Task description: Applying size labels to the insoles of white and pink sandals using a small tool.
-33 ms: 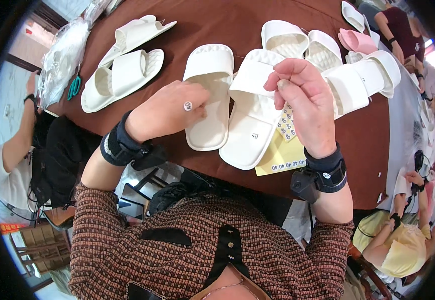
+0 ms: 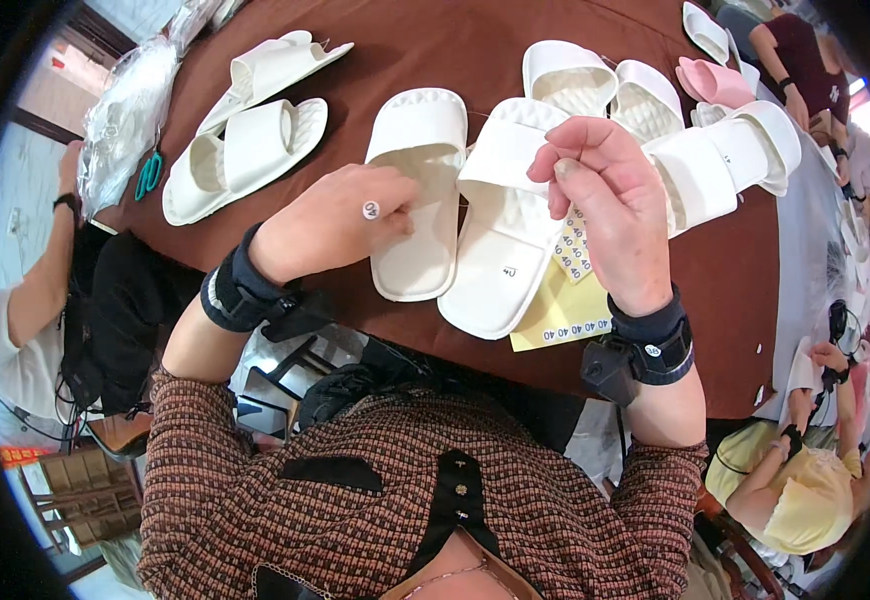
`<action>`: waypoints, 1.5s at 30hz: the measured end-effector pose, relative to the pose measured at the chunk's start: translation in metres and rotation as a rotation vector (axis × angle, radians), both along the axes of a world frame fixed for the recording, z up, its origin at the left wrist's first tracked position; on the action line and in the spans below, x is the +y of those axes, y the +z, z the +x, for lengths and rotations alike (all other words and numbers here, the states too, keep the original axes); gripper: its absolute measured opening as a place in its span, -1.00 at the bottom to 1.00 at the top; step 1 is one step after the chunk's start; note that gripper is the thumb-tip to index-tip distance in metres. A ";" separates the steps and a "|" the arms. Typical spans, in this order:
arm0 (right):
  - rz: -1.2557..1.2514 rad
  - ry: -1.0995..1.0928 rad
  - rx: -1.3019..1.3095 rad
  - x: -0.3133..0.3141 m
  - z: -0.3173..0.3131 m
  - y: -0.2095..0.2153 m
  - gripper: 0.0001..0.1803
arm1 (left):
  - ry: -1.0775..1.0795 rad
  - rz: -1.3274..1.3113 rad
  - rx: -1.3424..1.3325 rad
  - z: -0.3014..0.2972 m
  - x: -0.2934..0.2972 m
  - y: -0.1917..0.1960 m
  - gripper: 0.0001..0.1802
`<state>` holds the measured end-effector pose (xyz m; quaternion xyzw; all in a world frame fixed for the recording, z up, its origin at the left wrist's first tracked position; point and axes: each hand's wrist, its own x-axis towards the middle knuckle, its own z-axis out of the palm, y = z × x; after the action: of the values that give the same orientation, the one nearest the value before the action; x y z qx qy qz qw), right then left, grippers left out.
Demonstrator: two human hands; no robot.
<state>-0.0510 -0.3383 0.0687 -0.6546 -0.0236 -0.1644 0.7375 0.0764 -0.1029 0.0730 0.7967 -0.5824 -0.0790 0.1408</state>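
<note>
My left hand (image 2: 340, 222) is over the insole of a white slipper (image 2: 417, 270). Its fingers are curled and blurred at the tips, and what they hold, if anything, is hidden. A small round sticker (image 2: 371, 210) is on the back of that hand. Beside the first slipper lies a second white slipper (image 2: 495, 290) with a dark mark on its heel. My right hand (image 2: 610, 215) hovers over its right side, thumb and fingertips pinched together; nothing can be made out between them. Under that wrist a yellow sheet of round stickers (image 2: 540, 315) lies partly hidden.
White slippers (image 2: 260, 145) lie at the left; several more (image 2: 695, 180) and a pink pair (image 2: 717, 84) sit at the right on the brown tablecloth (image 2: 445, 45). Teal-handled scissors (image 2: 150, 176) and clear plastic wrapping (image 2: 127, 120) are at the left edge. Other people work on both sides.
My left hand has shifted very slightly over the slipper. My right hand and the slippers stay where they were.
</note>
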 end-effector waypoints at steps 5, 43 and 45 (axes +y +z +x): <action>0.004 0.023 0.008 -0.001 0.000 0.000 -0.80 | 0.104 -0.122 0.125 -0.002 0.009 -0.018 -0.85; -0.186 0.086 0.060 -0.002 -0.004 0.003 -0.84 | 0.195 -0.043 0.281 -0.004 0.009 -0.009 -0.86; -0.189 0.089 0.063 -0.003 -0.004 0.003 -0.84 | 0.183 -0.046 0.277 -0.003 0.009 -0.009 -0.86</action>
<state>-0.0548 -0.3408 0.0716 -0.7242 -0.0449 -0.1076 0.6796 0.0733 -0.0934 0.0641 0.8246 -0.4839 -0.1616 0.2445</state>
